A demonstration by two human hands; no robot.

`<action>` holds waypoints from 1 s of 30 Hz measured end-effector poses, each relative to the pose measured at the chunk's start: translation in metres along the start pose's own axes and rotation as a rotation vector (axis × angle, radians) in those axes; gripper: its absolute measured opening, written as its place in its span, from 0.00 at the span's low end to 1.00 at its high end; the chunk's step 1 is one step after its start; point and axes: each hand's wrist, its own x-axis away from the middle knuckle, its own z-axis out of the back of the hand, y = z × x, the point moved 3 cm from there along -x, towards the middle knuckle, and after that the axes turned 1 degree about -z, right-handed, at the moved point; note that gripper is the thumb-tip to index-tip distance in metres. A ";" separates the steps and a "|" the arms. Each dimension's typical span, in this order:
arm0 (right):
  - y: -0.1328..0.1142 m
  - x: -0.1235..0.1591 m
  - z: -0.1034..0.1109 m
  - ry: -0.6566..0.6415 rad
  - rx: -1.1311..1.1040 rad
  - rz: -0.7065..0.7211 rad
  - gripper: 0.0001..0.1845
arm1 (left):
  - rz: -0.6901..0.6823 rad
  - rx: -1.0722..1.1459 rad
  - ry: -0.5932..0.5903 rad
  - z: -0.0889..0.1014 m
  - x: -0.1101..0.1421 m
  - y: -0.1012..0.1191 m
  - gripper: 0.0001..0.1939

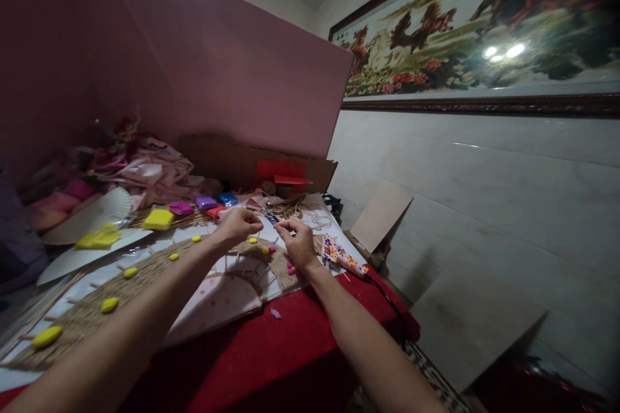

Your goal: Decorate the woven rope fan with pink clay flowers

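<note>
My left hand (239, 226) and my right hand (296, 242) are raised over the far part of the work, a small gap between them. The fingertips of each are pinched together; whatever they hold is too small to make out. Below them curves a woven straw band (159, 262) with thin sticks poking from its edge. Yellow clay pieces (130, 272) dot the band, and pink clay bits (291, 268) sit near its right end. A dark blue-handled tool (271, 216) shows just behind my fingers; its kind is unclear.
A flower-patterned glue gun (341, 255) with a dark cord lies at right on the red tablecloth (252, 361). Clay packets, one of them yellow (158, 219), stand behind the band. A pink cloth heap (150, 171) and cardboard (217, 153) line the back.
</note>
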 end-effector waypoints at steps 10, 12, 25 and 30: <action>0.002 0.000 0.000 0.006 0.027 0.012 0.08 | -0.129 -0.217 -0.180 -0.012 -0.015 -0.009 0.04; 0.001 0.000 0.000 0.005 0.033 0.014 0.07 | -0.131 -0.243 -0.206 -0.014 -0.016 -0.008 0.05; 0.002 0.001 -0.001 -0.012 0.051 0.019 0.07 | -0.114 -0.279 -0.261 -0.020 -0.016 -0.016 0.06; 0.002 0.001 -0.001 -0.017 0.058 0.013 0.08 | -0.109 -0.151 -0.239 -0.020 -0.018 -0.020 0.03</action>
